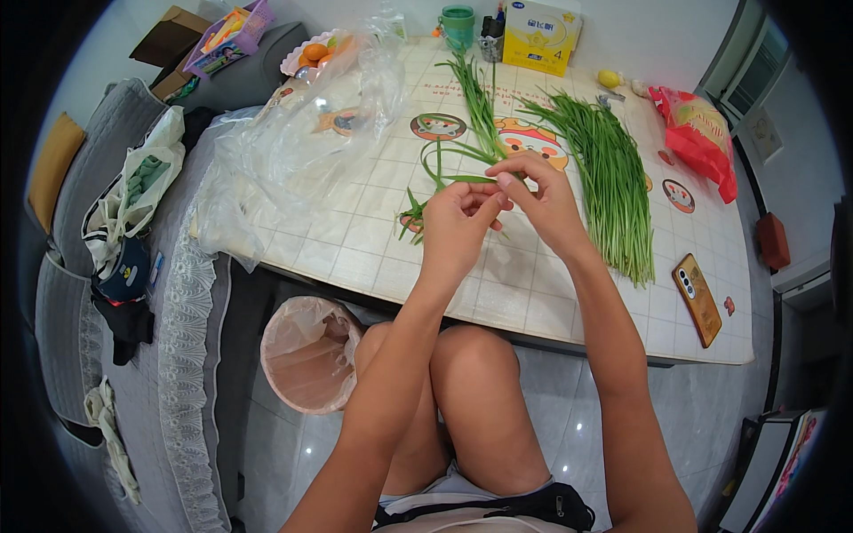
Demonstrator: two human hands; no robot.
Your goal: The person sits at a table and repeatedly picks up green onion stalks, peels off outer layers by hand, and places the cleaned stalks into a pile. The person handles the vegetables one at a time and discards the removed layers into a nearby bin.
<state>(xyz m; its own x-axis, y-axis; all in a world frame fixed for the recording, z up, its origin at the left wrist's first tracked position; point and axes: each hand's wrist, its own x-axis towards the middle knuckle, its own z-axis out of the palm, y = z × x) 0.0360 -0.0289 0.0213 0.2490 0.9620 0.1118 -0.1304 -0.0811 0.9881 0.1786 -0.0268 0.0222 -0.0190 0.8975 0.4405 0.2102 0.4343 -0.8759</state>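
Observation:
My left hand and my right hand meet over the middle of the table, fingertips nearly touching. Between them are a few green garlic chive blades, pinched in the fingers of both hands; some loop up and to the left. Just left of my left hand lies a small heap of chive scraps. Beyond my hands a loose bunch of chives stretches toward the back. A much larger bundle of chives is spread to the right of my right hand.
Crumpled clear plastic covers the table's left part. A phone and a red bag lie to the right. A yellow box and green cup stand at the back. Below the table edge is a lined pink bin.

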